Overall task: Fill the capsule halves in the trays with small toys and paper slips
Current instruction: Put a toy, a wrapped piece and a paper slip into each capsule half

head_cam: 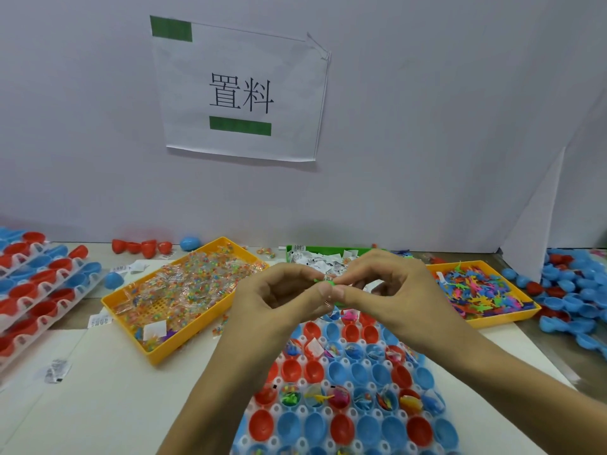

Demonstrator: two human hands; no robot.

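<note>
A white tray (345, 412) of red and blue capsule halves lies in front of me; some halves hold toys and paper slips, others are bare. Above its far end my left hand (282, 297) and my right hand (384, 284) meet, thumbs touching. Together they pinch a small green toy (325, 282); most of it is hidden by the fingers.
A yellow tray of clear bead packets (184, 290) sits to the left, a green tray of paper slips (315, 256) behind the hands, a yellow tray of coloured toy figures (479, 290) to the right. Stacked filled capsule trays (36, 284) lie far left, loose blue and red halves (578, 297) far right.
</note>
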